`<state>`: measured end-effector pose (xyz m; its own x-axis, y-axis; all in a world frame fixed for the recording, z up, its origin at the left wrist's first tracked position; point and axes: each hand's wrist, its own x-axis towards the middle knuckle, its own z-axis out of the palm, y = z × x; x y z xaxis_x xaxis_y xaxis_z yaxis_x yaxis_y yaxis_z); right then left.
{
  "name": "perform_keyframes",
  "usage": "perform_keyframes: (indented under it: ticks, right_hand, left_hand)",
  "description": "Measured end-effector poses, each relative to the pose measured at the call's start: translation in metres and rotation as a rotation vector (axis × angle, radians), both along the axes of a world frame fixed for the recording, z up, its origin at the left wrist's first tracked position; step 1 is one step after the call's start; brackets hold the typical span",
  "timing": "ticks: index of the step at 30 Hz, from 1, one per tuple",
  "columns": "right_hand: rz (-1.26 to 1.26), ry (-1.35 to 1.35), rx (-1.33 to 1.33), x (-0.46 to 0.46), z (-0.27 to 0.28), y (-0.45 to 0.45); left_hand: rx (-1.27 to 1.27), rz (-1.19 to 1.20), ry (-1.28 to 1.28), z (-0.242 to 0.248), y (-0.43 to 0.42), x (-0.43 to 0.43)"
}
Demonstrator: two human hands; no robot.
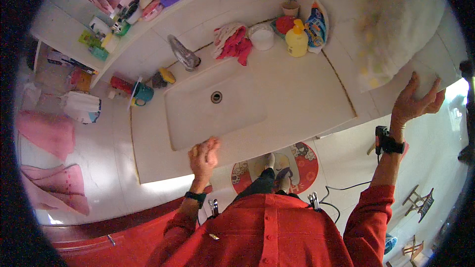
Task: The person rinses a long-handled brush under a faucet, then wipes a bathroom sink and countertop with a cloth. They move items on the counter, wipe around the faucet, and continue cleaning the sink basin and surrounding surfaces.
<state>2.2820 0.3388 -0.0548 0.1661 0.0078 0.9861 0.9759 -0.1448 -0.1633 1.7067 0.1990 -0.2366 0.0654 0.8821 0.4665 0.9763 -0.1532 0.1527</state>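
My left hand (203,157) is over the front rim of the white washbasin (222,133), slightly blurred, fingers curled; whether it holds something cannot be told. My right hand (417,98) reaches out at the right, below a hanging white towel with a yellowish pattern (400,37). Its fingers are spread near the wall tiles, and nothing shows between them. A chrome faucet (183,53) stands behind the basin, whose drain (216,97) is in view.
Along the back of the counter are a crumpled pink cloth (235,42), a white round container (262,37), a yellow pump bottle (297,40) and a blue-white pouch (316,27). A teal mug (143,92) stands left. A red oval mat (308,167) and small wooden stools (419,202) are on the floor.
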Motion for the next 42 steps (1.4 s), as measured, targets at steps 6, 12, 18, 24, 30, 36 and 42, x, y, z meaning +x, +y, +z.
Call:
perform_keyframes:
  ticks: [6,12,18,24,30,36,42]
  right_hand:
    - [-0.022,-0.047,0.003,-0.007,0.0,0.001]
    - [0.019,-0.028,-0.018,-0.015,-0.002,0.001]
    - [0.019,-0.008,-0.042,-0.024,-0.004,0.005]
    - [0.043,0.003,-0.032,-0.023,-0.005,0.008]
    - [0.044,0.013,-0.027,-0.023,-0.006,0.007]
    - [0.019,0.006,-0.027,-0.014,-0.006,0.009]
    - [0.053,0.007,0.022,-0.005,-0.004,0.006]
  left_hand:
    - [-0.266,0.361,0.091,-0.022,-0.009,-0.016]
    - [-0.121,-0.288,-0.291,-0.002,0.053,0.113]
    - [-0.058,-0.617,-0.068,-0.004,0.142,0.222]
    - [-0.031,-0.553,-0.074,-0.032,0.232,0.306]
    - [-0.127,-0.675,-0.203,-0.038,0.2,0.307]
    - [-0.169,-0.708,-0.27,-0.002,0.113,0.221]
    - [-0.05,-0.356,-0.136,-0.004,0.033,0.074]
